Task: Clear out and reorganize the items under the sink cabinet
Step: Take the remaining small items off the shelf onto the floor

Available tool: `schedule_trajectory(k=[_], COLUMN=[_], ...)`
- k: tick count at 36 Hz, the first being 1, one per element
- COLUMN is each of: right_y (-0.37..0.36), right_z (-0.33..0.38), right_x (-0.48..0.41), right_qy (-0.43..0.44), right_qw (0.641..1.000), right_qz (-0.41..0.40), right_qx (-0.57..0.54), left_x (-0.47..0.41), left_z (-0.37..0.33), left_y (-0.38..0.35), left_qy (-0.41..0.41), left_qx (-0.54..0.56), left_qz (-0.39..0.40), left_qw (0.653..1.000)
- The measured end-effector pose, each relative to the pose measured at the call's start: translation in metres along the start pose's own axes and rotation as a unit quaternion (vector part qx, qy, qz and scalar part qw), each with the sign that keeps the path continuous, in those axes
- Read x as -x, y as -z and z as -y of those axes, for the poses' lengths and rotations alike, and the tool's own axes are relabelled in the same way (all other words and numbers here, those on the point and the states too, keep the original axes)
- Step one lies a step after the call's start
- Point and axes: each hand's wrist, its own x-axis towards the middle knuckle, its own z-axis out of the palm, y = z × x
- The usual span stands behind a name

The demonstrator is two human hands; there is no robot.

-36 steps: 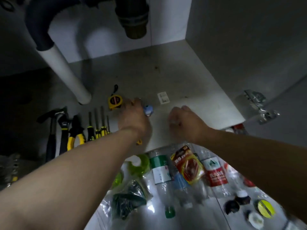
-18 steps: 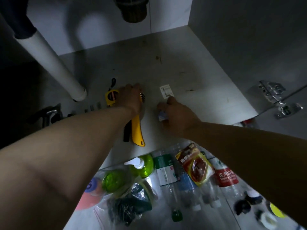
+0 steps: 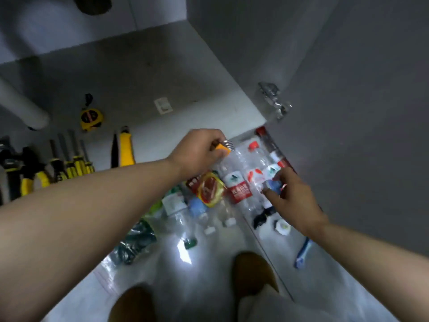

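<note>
Left hand [image 3: 197, 151]: I see it fisted over the cabinet floor's [image 3: 139, 73] front edge, fingers shut on an orange tool [image 3: 224, 148] with curved metal prongs
Right hand [image 3: 291, 198]: lower, off that edge, fingers pinching a small blue object [image 3: 275, 185]; blurred
Bottles [image 3: 241, 182]: clear crinkled plastic, lying on glossy tiles before the cabinet floor
Screwdrivers [image 3: 72, 159]: yellow-black, in a row on the cabinet floor, left
Tape measure [image 3: 91, 118]: yellow, blocky, behind them
</note>
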Motion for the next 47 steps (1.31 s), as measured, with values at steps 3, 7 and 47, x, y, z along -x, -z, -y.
schedule_trajectory(k=[3,7,47], right_y=[0.006,0.001,-0.07], right_z=[-0.035,-0.083,-0.086], right_x=[0.046,0.097,0.077], right_qy=[-0.095,-0.204,-0.469], right_qw=[0.995,0.977,0.806], right_qz=[-0.036,-0.055,0.001], right_qx=[0.003,-0.026,-0.36], left_x=[0.011,0.024,0.071], left_z=[-0.032,-0.055,0.008], left_y=[-0.033,-0.073,-0.126], left_qy=[-0.015,-0.021,0.081], left_qx=[0.014,0.025,0.095], left_qz=[0.055,0.173,0.238], left_qw=[0.998,0.984,0.963])
